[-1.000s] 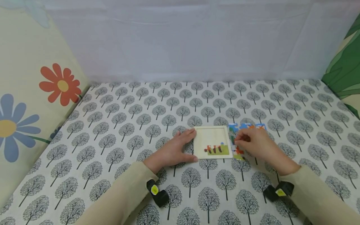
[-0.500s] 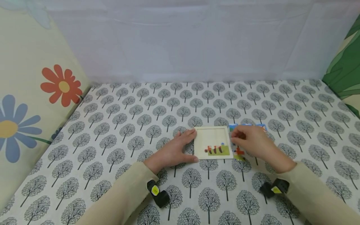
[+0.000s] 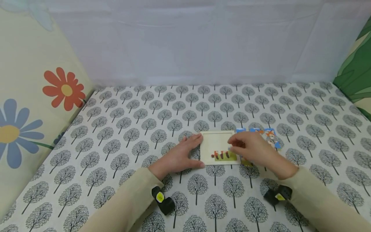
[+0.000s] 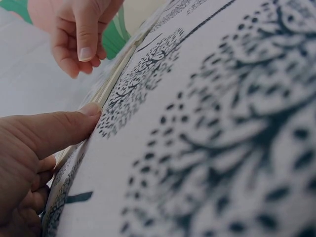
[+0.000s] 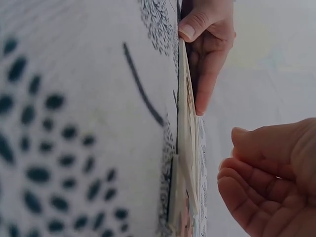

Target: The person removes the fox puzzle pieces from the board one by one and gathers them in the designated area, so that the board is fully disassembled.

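Note:
A square pale puzzle tray (image 3: 214, 138) lies on the cloth, with an orange-and-green picture piece (image 3: 224, 156) set in its lower right part. My left hand (image 3: 181, 154) rests along the tray's left side, fingers stretched to the upper corner and thumb (image 4: 81, 121) against the lower one. Over the tray's right edge hovers my right hand (image 3: 253, 149), fingers loosely bent. In the right wrist view, the right hand's thumb (image 5: 252, 140) stands a little apart from the bent fingers, with nothing visible between them.
Several colourful puzzle pieces (image 3: 271, 133) lie just right of the tray, partly hidden under my right hand. A tree-print cloth (image 3: 156, 120) covers the table. White fabric (image 3: 203, 42) hangs behind, and a flower-print panel (image 3: 26, 80) stands at the left.
My right hand has moved left from the loose pieces to above the tray's right edge, uncovering pieces at the right. My left hand and the tray have stayed in place.

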